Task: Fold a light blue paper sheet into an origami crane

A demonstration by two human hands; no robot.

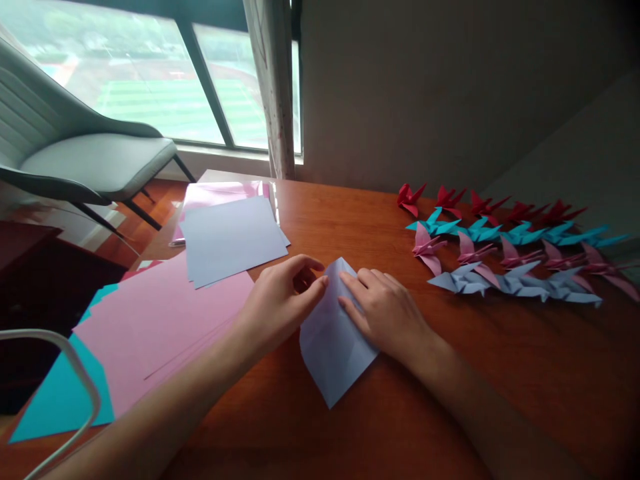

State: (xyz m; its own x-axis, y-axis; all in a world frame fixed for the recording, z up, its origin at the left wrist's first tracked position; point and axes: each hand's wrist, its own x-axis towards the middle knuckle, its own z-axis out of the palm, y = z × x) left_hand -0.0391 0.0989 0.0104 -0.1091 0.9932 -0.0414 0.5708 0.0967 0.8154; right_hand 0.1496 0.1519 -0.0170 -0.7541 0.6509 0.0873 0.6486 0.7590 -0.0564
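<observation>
home room | wooden desk (500,373) | lounge chair (95,160) | curtained window (165,100)

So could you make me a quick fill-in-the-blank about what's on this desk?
Both hands, left hand and right hand, press a folded sheet of ____ paper.
The folded paper cranes lie in ____ colour rows.
The row farthest from the person is ____.
The big pink paper stack lies to the person's ____.

Missing: pale blue; four; red; left

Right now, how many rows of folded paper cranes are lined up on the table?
4 rows, on the right: red cranes farthest back, then teal cranes, pink cranes, and pale blue cranes nearest. The rows' right ends fade into shadow.
</observation>
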